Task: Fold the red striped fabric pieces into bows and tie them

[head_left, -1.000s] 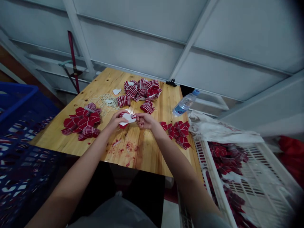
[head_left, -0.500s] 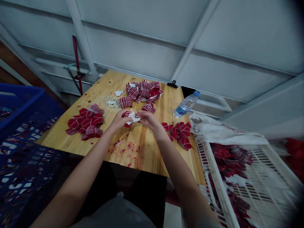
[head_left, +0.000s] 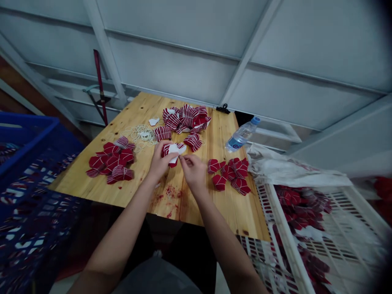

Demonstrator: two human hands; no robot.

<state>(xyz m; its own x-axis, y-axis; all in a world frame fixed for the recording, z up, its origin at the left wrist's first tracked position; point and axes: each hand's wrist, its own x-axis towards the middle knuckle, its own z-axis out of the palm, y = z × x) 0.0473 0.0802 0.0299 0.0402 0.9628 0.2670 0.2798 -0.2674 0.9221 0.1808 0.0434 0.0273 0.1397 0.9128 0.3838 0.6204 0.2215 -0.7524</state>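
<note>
The fingers (head_left: pixel 162 154) of the left hand (head_left: pixel 158 164) curl around a red-and-white striped fabric piece (head_left: pixel 168 150) with a white backing piece (head_left: pixel 177 148) on it, holding it up just above the middle of the wooden table (head_left: pixel 214 216). The right hand (head_left: pixel 192 171) pinches thumb and forefinger (head_left: pixel 183 160) narrow at its near edge — whether they grip anything is too small to tell. Striped fabric pieces lie in heaps to the left (head_left: pixel 112 161), far (head_left: pixel 186 118) and right (head_left: pixel 231 173), with rubber bands (head_left: pixel 141 134) far left. A water bottle (head_left: pixel 241 134) lies far right — beyond it, a white sack (head_left: pixel 290 171) and white crate (head_left: pixel 294 228); a blue crate (head_left: pixel 27 134) stands left.
</note>
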